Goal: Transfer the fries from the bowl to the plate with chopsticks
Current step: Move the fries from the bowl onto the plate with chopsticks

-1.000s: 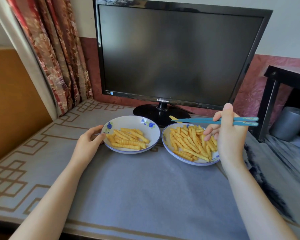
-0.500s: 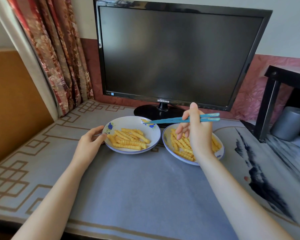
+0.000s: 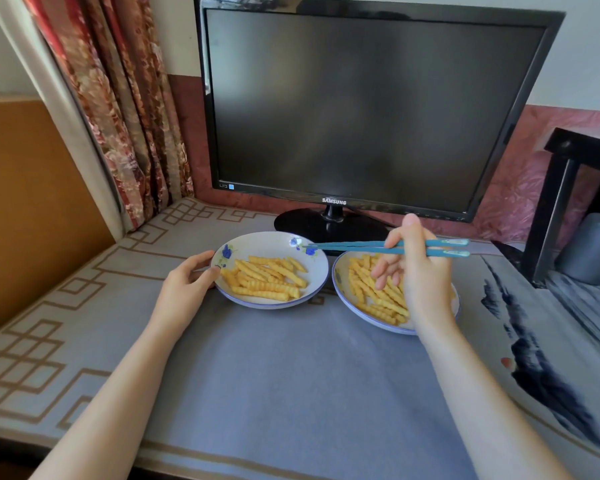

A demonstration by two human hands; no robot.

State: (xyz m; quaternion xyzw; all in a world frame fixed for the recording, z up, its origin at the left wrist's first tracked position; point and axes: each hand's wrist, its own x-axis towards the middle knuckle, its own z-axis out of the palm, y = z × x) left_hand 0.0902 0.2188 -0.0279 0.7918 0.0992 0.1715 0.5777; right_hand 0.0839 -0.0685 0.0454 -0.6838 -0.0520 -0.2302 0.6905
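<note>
Chopsticks (image 3: 354,247), teal and slim, lie near level, long axis left-right, tips pointing left over the far rim of the plate (image 3: 267,237). We note the right hand (image 3: 420,271) pinching them above the bowl (image 3: 338,282). The left hand (image 3: 184,289) grips the plate edge. Crinkle-cut fries (image 3: 267,278) sit in both glossy dishes on the counter (image 3: 291,393).

Black monitor (image 3: 361,105) is standing at the back of the table (image 3: 326,427), screen staying dark, its round base (image 3: 329,226) resting flat. Grey cloth (image 3: 42,368) with a brown fret border is covering the table. Red floral curtain (image 3: 118,109) is hanging back left, beside an orange-brown panel (image 3: 25,202). Black stand (image 3: 555,209) is standing far right, grey canister (image 3: 593,247) sitting beneath.
</note>
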